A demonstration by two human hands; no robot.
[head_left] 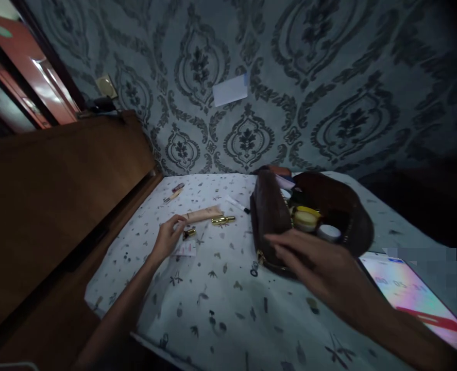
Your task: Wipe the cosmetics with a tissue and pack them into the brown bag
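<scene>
My left hand (168,238) is over the left part of the patterned cloth, its fingers pinched at the near end of a beige squeeze tube (205,213). Just below those fingers lie a small gold-and-dark item (188,233) and a white sachet (185,249). A gold lipstick-like tube (223,220) rests to the right of the beige tube. My right hand (319,265) is held out in front of an unzipped brown bag (269,206), fingers stretched and somewhat blurred, holding nothing visible. Inside the bag are a yellow-rimmed jar (305,217) and a white-lidded jar (329,233).
A slim white tube with a black cap (238,204) lies left of the bag. Brushes (173,195) lie farther back at the left. A lit phone (413,293) rests at the right. Patterned wallpaper (247,139) rises behind; a wooden panel (66,175) borders the left.
</scene>
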